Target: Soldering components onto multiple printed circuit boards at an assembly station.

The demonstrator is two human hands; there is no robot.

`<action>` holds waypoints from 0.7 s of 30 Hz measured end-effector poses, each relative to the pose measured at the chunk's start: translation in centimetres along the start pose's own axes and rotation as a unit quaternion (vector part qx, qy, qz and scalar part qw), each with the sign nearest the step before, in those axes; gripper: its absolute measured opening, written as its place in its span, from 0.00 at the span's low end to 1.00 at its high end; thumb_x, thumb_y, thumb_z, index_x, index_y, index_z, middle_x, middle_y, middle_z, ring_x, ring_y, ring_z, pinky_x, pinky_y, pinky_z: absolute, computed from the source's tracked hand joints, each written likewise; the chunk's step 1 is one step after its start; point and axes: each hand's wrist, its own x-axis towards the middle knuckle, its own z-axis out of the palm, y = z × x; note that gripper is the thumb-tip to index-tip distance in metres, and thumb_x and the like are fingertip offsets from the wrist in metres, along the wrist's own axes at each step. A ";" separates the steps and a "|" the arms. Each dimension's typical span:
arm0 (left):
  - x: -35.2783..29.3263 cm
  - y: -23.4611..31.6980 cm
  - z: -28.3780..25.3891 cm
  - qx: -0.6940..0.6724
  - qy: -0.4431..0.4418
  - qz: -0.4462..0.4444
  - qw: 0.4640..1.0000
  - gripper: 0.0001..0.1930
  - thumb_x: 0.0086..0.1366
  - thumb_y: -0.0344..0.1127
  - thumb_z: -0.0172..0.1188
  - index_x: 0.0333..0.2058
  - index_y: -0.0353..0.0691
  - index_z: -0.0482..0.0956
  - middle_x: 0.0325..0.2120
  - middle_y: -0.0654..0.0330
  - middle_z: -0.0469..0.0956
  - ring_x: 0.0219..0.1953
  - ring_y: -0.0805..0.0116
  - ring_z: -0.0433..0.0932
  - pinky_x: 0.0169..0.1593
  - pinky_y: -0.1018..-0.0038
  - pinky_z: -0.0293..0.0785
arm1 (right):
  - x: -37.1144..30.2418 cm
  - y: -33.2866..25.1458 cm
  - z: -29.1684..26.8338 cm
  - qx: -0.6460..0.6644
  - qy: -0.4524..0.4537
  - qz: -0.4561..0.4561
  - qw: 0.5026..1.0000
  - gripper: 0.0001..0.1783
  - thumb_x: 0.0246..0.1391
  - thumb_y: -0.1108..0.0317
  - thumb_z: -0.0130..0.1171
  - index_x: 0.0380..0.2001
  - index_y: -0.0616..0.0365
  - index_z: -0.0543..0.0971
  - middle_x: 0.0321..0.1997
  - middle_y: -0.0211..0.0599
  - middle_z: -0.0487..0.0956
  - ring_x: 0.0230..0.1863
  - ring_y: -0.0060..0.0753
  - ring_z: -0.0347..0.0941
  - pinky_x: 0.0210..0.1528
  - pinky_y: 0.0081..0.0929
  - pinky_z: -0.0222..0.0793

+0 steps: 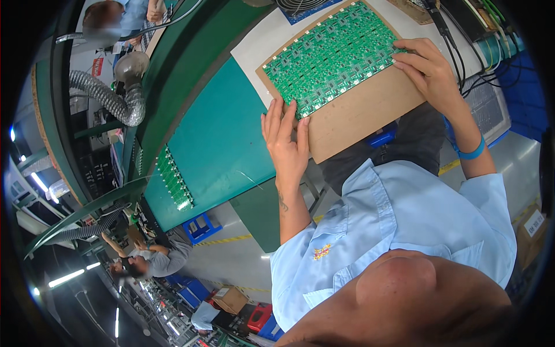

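A large green circuit board panel point(335, 58), packed with small parts in repeated blocks, lies over a brown flat board point(361, 115). The brown board's near part sticks out past the table edge toward my lap. My left hand point(287, 139) grips the panel's near left corner, thumb and fingertips against its edge. At the right end of the panel, my right hand point(430, 72) holds the edge between thumb and fingers. The undersides of the fingertips are hidden.
A narrow strip of green boards point(173, 178) lies on the teal mat point(225, 136) to the left. Black cables point(454, 43) hang at the right. A fan point(300, 6) stands behind the panel. Other people work farther off at the left. A blue bin point(200, 228) sits below the table.
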 end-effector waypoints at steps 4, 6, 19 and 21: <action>-0.2 0.1 0.3 0.001 0.002 0.003 1.000 0.21 0.66 0.33 0.70 0.58 0.37 0.83 0.65 0.49 0.76 0.70 0.49 0.71 0.76 0.48 0.55 | -0.6 0.5 -0.1 -0.026 -0.003 -0.007 1.000 0.09 0.58 0.75 0.68 0.42 0.63 0.87 0.56 0.36 0.84 0.51 0.38 0.77 0.54 0.30 0.75; 0.2 0.4 0.7 -0.009 0.008 0.001 1.000 0.21 0.66 0.32 0.70 0.58 0.37 0.83 0.64 0.50 0.77 0.69 0.50 0.72 0.75 0.49 0.57 | -0.6 0.7 -0.5 -0.022 -0.003 -0.005 1.000 0.10 0.58 0.75 0.69 0.43 0.62 0.87 0.56 0.36 0.84 0.52 0.38 0.77 0.54 0.30 0.75; -10.0 -3.0 -7.5 0.191 0.216 -0.110 0.951 0.24 0.58 0.12 0.58 0.51 0.39 0.85 0.53 0.55 0.83 0.52 0.56 0.79 0.57 0.66 0.76 | -4.2 -0.9 -2.5 0.186 0.081 0.235 0.951 0.23 0.71 0.72 0.59 0.66 0.65 0.74 0.63 0.45 0.79 0.56 0.35 0.76 0.60 0.28 0.72; -11.1 -3.9 -8.4 0.195 0.177 -0.115 0.958 0.25 0.57 0.11 0.57 0.51 0.39 0.85 0.53 0.56 0.83 0.51 0.57 0.80 0.57 0.66 0.76 | -3.5 -0.1 -2.2 0.354 0.074 0.250 0.898 0.24 0.72 0.71 0.58 0.67 0.66 0.71 0.63 0.46 0.78 0.56 0.35 0.75 0.60 0.27 0.72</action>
